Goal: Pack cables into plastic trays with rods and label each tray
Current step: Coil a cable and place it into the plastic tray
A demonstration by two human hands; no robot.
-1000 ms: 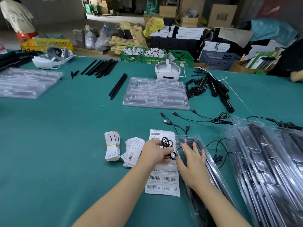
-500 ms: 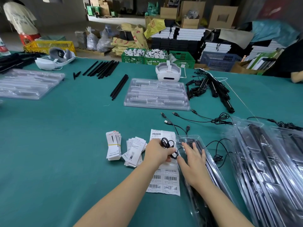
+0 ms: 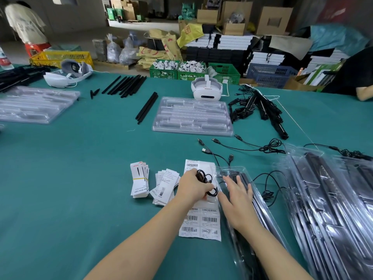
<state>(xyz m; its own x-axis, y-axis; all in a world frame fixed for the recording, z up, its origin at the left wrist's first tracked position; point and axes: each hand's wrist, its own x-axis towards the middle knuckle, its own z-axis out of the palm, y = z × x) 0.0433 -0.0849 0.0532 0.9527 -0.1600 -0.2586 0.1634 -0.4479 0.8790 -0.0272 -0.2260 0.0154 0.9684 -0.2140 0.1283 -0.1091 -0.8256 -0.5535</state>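
My left hand (image 3: 193, 186) grips a coiled black cable (image 3: 204, 178) just left of a narrow clear plastic tray (image 3: 268, 215) that holds black rods. My right hand (image 3: 238, 201) lies flat on that tray with its fingers straight, pressing near the tray's far end. A sheet of barcode labels (image 3: 201, 223) lies on the green table under and between my hands. Loose black cables (image 3: 268, 147) lie beyond the tray.
Paper cards (image 3: 139, 182) sit left of the label sheet. An empty clear tray (image 3: 191, 118) lies further back, with black rods (image 3: 146, 108) beside it and a white headset (image 3: 206, 89) behind. Filled trays (image 3: 333, 199) are stacked at right. A person's arm (image 3: 363, 93) shows at far right.
Both hands stay almost in place. My left hand has shifted the coiled cable slightly toward the tray; my right hand still rests on the tray.
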